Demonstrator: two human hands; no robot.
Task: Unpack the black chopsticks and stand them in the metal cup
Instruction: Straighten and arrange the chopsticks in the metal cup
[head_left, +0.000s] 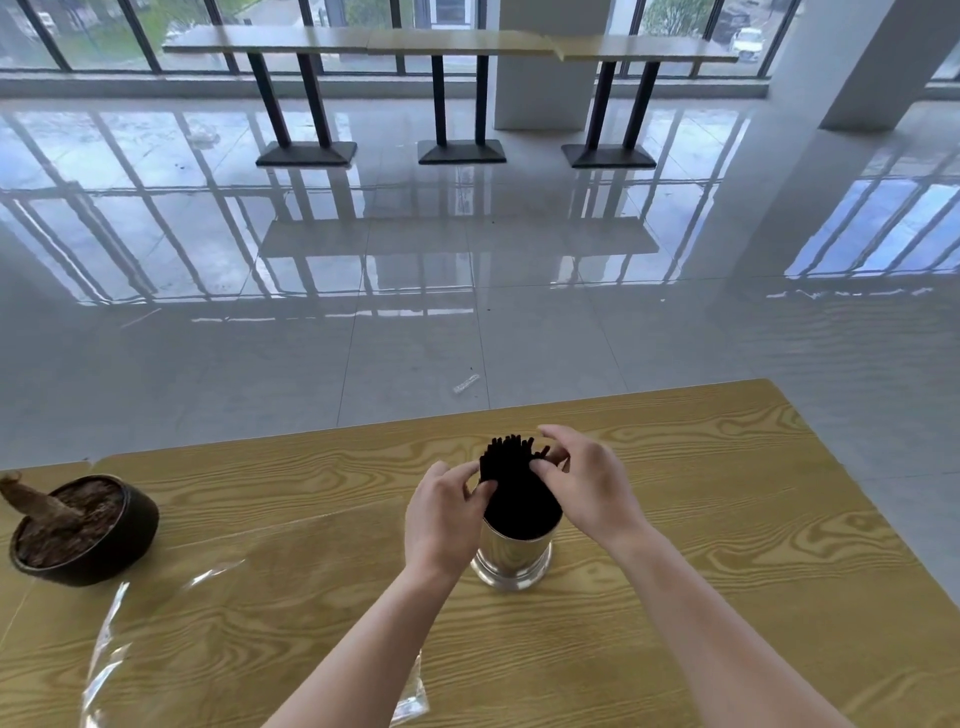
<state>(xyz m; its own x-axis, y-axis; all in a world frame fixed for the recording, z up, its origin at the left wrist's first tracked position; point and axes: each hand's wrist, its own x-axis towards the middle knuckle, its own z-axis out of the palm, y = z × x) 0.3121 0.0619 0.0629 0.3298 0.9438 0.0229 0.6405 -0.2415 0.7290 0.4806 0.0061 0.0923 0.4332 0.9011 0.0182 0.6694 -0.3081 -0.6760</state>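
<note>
A yellow wood-grain surface (727, 519) fills the lower half of the view, with glossy grey floor (415, 338) beyond its far edge. A clear plastic wrapper (111, 644) lies on the surface at the left, near a dark round pot (119, 545) filled with brown matter. Near the middle, the left hand (441, 514) and right hand (587, 483) meet over a shiny metal cup (514, 558) that stands upright. The black chopsticks (511, 483) stand bunched inside it, their tops fanning above the rim. Each hand's grip is closed on the bundle: left fingertips pinch its left side, right thumb and fingers pinch sticks near the top.
</note>
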